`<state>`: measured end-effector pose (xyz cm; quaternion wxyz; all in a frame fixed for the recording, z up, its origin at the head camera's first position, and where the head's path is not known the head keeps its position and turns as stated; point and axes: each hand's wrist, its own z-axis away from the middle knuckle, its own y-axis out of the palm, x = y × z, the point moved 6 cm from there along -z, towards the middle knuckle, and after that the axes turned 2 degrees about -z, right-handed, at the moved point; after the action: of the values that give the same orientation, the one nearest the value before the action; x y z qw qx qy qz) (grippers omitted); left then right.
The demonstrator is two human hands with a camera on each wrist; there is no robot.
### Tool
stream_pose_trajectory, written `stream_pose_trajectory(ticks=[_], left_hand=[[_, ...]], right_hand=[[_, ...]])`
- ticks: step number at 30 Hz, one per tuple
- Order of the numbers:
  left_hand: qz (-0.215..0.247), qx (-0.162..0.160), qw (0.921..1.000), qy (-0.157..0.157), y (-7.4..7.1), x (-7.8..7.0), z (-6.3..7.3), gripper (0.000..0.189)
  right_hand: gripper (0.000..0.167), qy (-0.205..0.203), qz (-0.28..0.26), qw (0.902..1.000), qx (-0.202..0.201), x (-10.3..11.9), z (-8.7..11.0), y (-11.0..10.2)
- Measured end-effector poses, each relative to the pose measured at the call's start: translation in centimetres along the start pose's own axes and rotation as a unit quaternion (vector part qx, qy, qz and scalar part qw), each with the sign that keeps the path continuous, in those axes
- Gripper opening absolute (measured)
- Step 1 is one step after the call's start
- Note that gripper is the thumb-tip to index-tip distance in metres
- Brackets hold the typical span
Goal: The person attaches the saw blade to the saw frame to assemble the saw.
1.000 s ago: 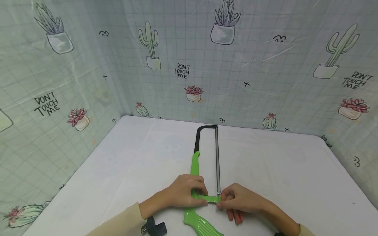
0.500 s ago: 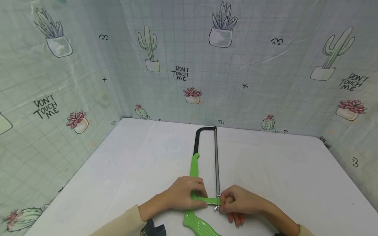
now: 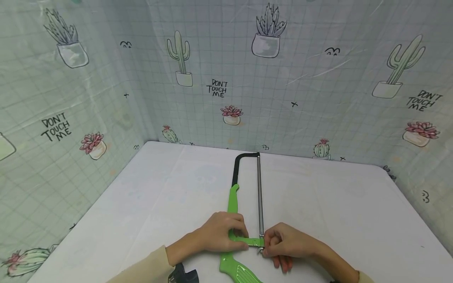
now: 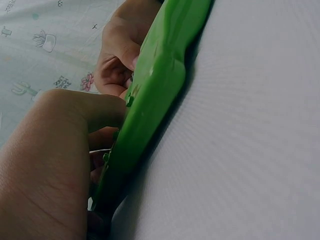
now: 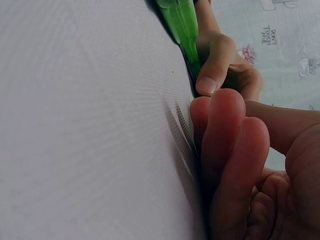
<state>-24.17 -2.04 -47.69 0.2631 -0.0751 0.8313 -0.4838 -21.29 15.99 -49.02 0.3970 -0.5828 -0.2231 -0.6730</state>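
A hacksaw (image 3: 232, 200) with a green frame and a black front bow lies on the white table, its grey blade (image 3: 260, 192) on the right side. My left hand (image 3: 224, 232) grips the green frame near its short cross arm, thumb on the near side and fingers on the far side. At the right end of that arm, my right hand (image 3: 288, 239) pinches at the small metal wing nut (image 3: 260, 250) with thumb and forefinger. The nut is partly covered by the thumb. In the right wrist view, the other fingers (image 5: 225, 135) of my right hand are curled close to the table.
A dark object (image 3: 183, 274) sits by the left sleeve at the bottom edge. The white table (image 3: 336, 200) extends around the saw. Behind and at the left stands a cloth backdrop (image 3: 141, 70) printed with cacti.
The wing nut, mostly hidden by my right thumb at first, came into view and now sits at a different angle. My left hand has kept its hold on the frame.
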Motion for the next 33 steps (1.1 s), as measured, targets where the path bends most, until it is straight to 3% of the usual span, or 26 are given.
stream_pose_trajectory(ticks=[19,33], left_hand=[[0.005,0.0,1.0,-0.004,0.08,0.08,0.12,0.016],[0.0,-0.001,1.0,0.004,-0.11,-0.04,0.05,0.016]], right_hand=[[0.014,0.009,0.007,0.9999,0.006,-0.5,-0.12,0.06],[0.026,0.003,0.011,0.9999,0.001,-0.33,-0.18,0.07]])
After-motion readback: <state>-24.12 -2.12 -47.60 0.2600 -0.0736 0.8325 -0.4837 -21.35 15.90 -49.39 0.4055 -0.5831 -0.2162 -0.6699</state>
